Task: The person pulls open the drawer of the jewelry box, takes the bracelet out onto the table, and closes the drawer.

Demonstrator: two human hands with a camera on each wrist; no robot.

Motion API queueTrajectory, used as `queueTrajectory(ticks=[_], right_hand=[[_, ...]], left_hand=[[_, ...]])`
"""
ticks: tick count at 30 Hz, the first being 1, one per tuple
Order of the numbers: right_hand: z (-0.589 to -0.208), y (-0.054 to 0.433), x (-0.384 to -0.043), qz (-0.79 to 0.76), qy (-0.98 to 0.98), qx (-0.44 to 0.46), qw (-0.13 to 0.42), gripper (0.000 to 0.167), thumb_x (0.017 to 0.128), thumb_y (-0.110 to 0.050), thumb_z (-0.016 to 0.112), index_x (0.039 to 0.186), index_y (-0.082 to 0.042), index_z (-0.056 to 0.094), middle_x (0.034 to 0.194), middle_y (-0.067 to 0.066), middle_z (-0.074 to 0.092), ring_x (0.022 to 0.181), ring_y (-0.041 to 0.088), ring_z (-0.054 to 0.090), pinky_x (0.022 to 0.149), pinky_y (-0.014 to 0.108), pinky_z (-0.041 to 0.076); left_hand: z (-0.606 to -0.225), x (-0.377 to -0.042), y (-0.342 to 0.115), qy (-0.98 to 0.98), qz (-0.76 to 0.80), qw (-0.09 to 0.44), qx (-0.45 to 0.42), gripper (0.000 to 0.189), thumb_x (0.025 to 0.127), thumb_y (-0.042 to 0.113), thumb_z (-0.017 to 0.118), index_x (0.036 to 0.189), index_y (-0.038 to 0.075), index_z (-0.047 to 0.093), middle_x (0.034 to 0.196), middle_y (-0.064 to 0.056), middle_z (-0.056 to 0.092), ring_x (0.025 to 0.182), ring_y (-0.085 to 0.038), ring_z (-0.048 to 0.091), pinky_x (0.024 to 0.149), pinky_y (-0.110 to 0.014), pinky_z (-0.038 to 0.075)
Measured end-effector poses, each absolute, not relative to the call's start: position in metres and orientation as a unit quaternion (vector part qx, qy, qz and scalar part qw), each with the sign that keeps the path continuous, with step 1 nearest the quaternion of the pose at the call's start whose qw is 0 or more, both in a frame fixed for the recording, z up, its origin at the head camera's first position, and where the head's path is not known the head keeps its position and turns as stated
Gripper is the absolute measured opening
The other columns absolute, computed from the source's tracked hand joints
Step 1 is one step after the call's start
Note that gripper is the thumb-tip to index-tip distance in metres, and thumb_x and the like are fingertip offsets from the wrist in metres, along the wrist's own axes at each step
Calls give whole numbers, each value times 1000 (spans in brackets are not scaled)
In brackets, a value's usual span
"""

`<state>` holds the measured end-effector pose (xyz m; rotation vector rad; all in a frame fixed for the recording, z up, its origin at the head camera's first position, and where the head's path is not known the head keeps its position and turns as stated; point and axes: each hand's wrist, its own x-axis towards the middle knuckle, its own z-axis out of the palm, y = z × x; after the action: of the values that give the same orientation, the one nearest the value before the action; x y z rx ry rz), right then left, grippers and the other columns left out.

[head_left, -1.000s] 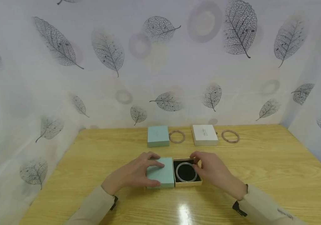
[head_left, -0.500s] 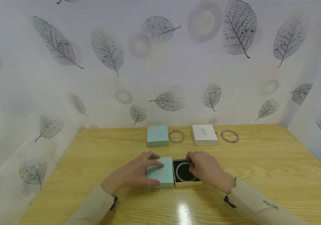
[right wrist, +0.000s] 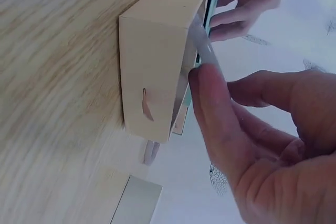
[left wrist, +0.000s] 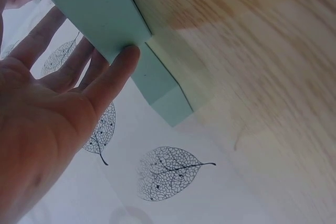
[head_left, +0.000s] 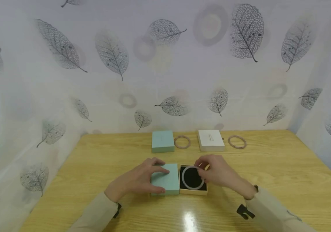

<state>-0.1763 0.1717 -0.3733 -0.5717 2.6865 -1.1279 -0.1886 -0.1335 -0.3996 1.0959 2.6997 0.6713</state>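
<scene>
A teal slide-out jewellery box lies on the table with its cream drawer pulled out to the right. My left hand holds the teal sleeve, thumb against its near side and fingers over the top and far side. Black lining fills the drawer. Over it, a pale translucent bangle is pinched between the thumb and fingers of my right hand. In the right wrist view the bangle sticks up past the drawer's rim, tilted; its lower part is hidden by the drawer wall.
Behind, on the wooden table, stand another teal box and a white box. A pinkish bangle lies beside the teal one, and a second pinkish bangle right of the white box. A leaf-patterned cloth hangs behind the table.
My right hand reached further over the drawer, then drew back to the right, now pinching the bangle, whose edge has risen from the lining. The left hand stays on the teal sleeve.
</scene>
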Motion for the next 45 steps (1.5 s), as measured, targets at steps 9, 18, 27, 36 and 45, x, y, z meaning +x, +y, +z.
queueTrajectory(ticks=[9,18,27,36,45], right_hand=[[-376,188,-169,-473,864,-114,130,20,94,-2,67,112,3,74,104,17,75,76,19,75,64,31,64],[-377,208,-167,-522,843,-38,122,27,96,-7,69,118,8,71,106,21,74,79,22,76,70,34,65],[-383,237,-166,-527,843,-1,108,33,97,-10,69,123,10,67,109,22,73,82,18,74,72,31,64],[-391,267,-166,-517,850,23,94,36,99,-8,65,128,13,62,104,19,73,79,15,74,72,30,64],[-402,289,-167,-509,855,42,85,36,98,-7,65,126,15,61,108,21,71,76,12,73,71,30,64]], left_hand=[[-399,-188,-134,901,227,77,362,53,84,45,81,130,20,71,147,-9,54,133,-27,52,111,-50,48],[-400,-189,-134,901,225,75,363,54,84,47,81,130,21,70,147,-8,54,133,-27,52,111,-50,48],[-401,-189,-134,900,230,75,362,54,84,46,81,130,21,71,147,-8,54,133,-27,52,111,-49,48],[-400,-189,-135,901,228,78,360,54,84,46,81,131,21,70,147,-9,53,134,-28,51,112,-50,48],[-401,-188,-134,902,228,80,357,55,84,46,80,132,21,70,148,-8,53,134,-28,51,112,-50,48]])
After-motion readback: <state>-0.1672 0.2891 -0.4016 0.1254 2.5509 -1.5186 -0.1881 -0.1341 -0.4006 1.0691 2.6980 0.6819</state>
